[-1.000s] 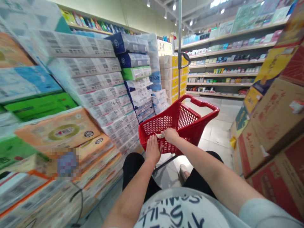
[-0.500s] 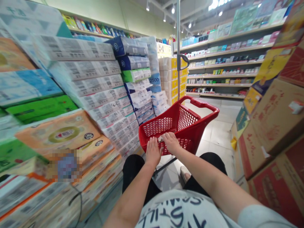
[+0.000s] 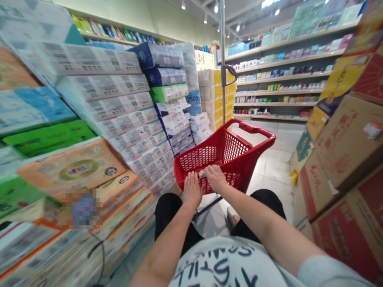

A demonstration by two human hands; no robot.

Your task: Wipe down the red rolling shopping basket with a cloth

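Observation:
A red plastic shopping cart [image 3: 196, 154] with perforated basket walls stands in front of me. My left hand [image 3: 193, 189] rests on its near rim, fingers straight and side by side, with nothing visible in it. Close beside it, my right hand [image 3: 216, 178] curls over the same rim. A small pale crumpled wad [image 3: 202, 173], perhaps a tissue or cloth, sticks out from under the right fingers against the rim. The rest of that wad is hidden beneath my hand.
Wrapped tissue packs [image 3: 128, 115] rise in stacks on the left, with orange packs [image 3: 80, 169] nearer. Cardboard cartons [image 3: 348, 139] line the right side. A metal pole [image 3: 223, 48] rises behind the cart. Stocked shelves [image 3: 278, 89] span the back.
The view has shifted very slightly. Both hands stay at the cart's near rim, with the right hand still over the pale wad.

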